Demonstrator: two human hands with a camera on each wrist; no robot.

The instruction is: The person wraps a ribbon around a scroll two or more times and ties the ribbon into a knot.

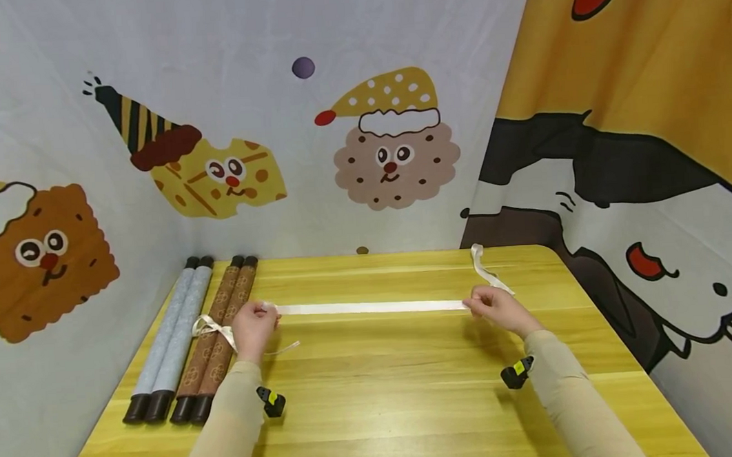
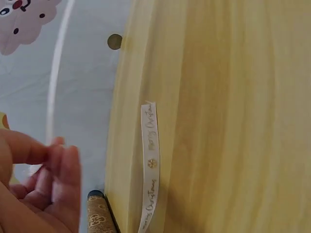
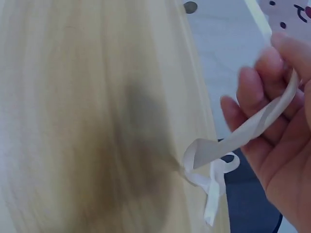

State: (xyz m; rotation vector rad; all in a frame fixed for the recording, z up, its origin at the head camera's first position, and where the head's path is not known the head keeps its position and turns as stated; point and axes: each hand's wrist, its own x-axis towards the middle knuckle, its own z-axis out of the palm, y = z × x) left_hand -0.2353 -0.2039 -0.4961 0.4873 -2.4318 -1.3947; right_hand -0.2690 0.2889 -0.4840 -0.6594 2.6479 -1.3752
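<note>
A white ribbon [image 1: 370, 307] is stretched level between my two hands above the table. My left hand [image 1: 255, 327] pinches one end between thumb and fingers, close to the brown rolls. At the other side my right hand [image 1: 499, 306] pinches the ribbon too, and its loose tail [image 3: 243, 133] runs across the palm and down in curls by the table's far edge. In the left wrist view a ribbon tail [image 2: 150, 160] with gold "merry Christmas" lettering lies along the wood; where it joins the rest is out of sight.
Two light blue patterned rolls [image 1: 175, 328] with black ends lie at the table's left. Beside them are two brown patterned rolls [image 1: 213, 333], with a white ribbon bow [image 1: 212, 326] on them. A printed cloth [image 1: 316, 224] hangs behind the wooden table [image 1: 381, 400].
</note>
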